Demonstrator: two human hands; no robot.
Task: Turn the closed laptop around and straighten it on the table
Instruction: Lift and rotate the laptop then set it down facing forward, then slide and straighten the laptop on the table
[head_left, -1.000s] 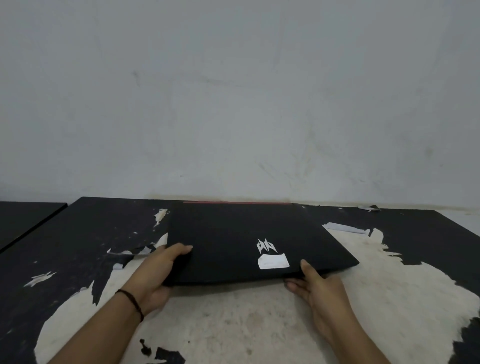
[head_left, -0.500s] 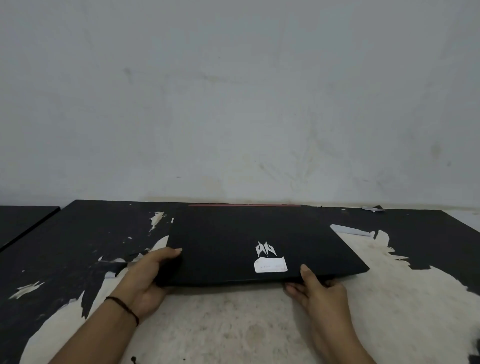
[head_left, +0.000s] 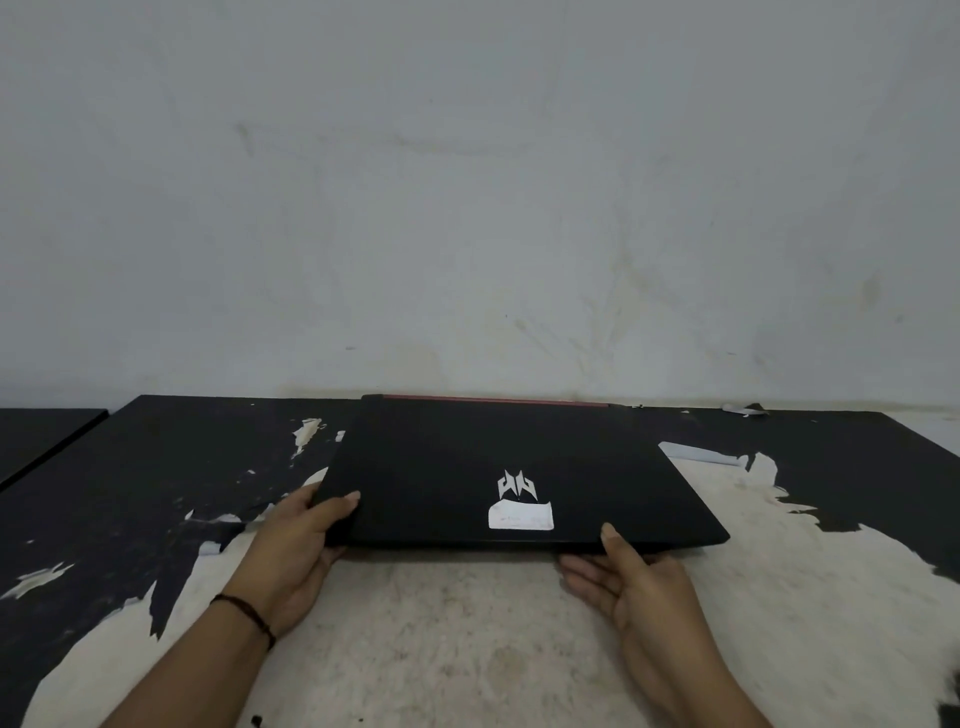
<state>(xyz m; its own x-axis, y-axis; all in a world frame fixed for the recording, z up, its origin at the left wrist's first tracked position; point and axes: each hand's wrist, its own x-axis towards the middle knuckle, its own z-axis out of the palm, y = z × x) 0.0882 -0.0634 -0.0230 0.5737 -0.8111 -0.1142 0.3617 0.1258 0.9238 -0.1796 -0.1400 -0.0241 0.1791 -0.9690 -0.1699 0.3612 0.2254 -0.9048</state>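
Head view: hands (head_left: 296, 551) (head_left: 631, 587) grip laptop (head_left: 498, 467) (closed).

I see the closed black laptop (head_left: 498, 467) lying lid-up on the desk (head_left: 156, 467), near the far edge by the wall. Its lid carries a silver angular logo (head_left: 516, 485) with a white sticker (head_left: 521, 516) just below it. A red strip (head_left: 493, 399) runs along its far edge. Its near edge looks slightly raised and almost square to me.
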